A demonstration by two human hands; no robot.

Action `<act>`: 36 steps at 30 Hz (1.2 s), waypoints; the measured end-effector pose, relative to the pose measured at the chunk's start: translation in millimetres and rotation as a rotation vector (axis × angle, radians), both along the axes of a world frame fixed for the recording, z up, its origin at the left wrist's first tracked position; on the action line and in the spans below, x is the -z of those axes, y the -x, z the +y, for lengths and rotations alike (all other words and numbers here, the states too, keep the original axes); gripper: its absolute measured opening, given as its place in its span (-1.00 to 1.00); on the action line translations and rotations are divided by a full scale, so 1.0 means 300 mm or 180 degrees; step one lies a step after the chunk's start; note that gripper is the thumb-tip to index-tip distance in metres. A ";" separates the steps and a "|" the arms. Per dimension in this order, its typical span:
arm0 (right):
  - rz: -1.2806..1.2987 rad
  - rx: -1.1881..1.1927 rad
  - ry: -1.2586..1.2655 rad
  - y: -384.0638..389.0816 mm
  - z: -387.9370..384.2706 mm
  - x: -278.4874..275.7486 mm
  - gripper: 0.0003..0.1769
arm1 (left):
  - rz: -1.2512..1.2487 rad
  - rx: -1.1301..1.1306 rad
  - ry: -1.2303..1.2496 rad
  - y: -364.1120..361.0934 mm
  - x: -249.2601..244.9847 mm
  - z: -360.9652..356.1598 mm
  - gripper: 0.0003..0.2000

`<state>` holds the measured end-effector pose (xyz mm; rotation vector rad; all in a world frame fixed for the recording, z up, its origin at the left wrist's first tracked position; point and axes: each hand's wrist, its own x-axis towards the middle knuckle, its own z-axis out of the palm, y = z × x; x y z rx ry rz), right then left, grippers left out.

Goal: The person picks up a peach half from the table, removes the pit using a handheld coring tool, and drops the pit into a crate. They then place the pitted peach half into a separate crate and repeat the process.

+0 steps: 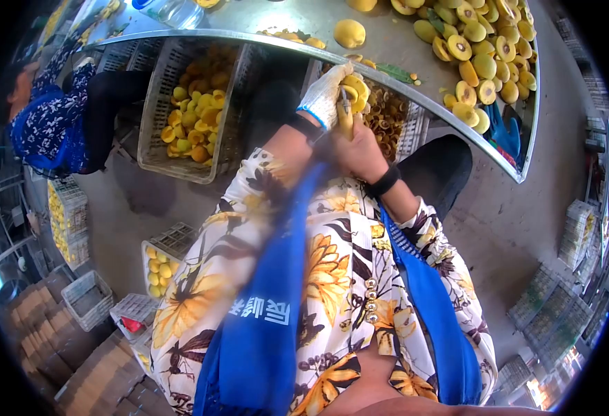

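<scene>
My left hand [324, 95], in a white glove with a blue cuff edge, is closed round a yellow fruit [357, 91] at the table's near edge. My bare right hand [363, 151] is wrapped round the yellowish handle of a small tool [345, 116], whose tip meets the fruit. Just past the hands, a whole yellow fruit [349, 33] rests on the metal table [387, 41]. Under the edge, a crate of brownish cut pieces [387, 114] shows beside my hands.
Halved fruits [484, 55] are heaped at the table's right, near a blue glove [504, 132]. A crate [148, 149] of yellow halves stands left of my legs. Another person [55, 125] sits at the far left. Empty crates [87, 299] and cardboard stacks [100, 371] lie lower left.
</scene>
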<state>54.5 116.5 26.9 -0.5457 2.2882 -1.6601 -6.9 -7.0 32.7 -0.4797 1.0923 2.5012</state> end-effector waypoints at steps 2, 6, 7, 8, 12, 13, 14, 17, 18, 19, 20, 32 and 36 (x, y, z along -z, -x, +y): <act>0.0260 0.0267 -0.0654 -0.009 -0.009 -0.010 -0.79 | 0.0119 -0.0058 -0.0287 -0.004 -0.002 -0.001 -0.56; -0.0522 0.0390 -0.0006 -0.003 -0.008 -0.001 -0.84 | -0.0341 -0.0763 -0.0635 -0.003 -0.013 -0.006 -0.54; -0.0773 0.0347 0.0229 0.006 0.005 -0.033 -0.85 | -0.0669 -0.1117 -0.0750 0.013 -0.017 -0.016 -0.54; -0.0998 0.0322 0.0511 0.012 0.016 -0.058 -0.86 | -0.0421 -0.1411 -0.0364 0.012 -0.021 -0.049 -0.60; -0.0350 0.0397 -0.0085 0.060 0.120 0.013 -0.87 | 0.0096 -0.2341 0.1288 -0.042 -0.025 -0.344 -0.65; 0.0036 0.0466 -0.0707 0.072 0.148 0.074 -0.85 | 0.0002 -0.2713 0.2043 -0.068 -0.074 -0.389 -0.66; 0.0418 0.0529 -0.1327 0.077 0.169 0.121 -0.83 | 0.0066 -0.2908 0.2391 -0.063 -0.002 -0.493 -0.63; -0.0622 0.0619 -0.1004 0.055 0.192 0.179 -0.76 | -0.0049 -0.2042 0.6880 -0.073 -0.053 -0.591 -0.62; -0.0845 0.0489 -0.1030 0.047 0.191 0.178 -0.76 | 0.0705 -0.2084 0.6536 -0.035 -0.068 -0.555 -0.59; -0.0843 0.0387 -0.0942 0.031 0.189 0.167 -0.75 | 0.0923 -0.1961 0.6652 0.020 -0.075 -0.496 -0.59; -0.0810 0.0297 -0.0845 0.028 0.180 0.145 -0.75 | 0.0605 -0.0996 0.6233 0.062 -0.165 -0.382 -0.52; -0.0068 0.1162 -0.0865 0.004 0.257 -0.023 -0.64 | 0.1613 0.1384 0.4925 0.411 -0.113 -0.027 -0.55; -0.0248 0.1225 -0.0468 0.076 0.230 -0.109 -0.51 | 0.0802 0.1196 0.1846 0.198 -0.233 -0.093 -0.52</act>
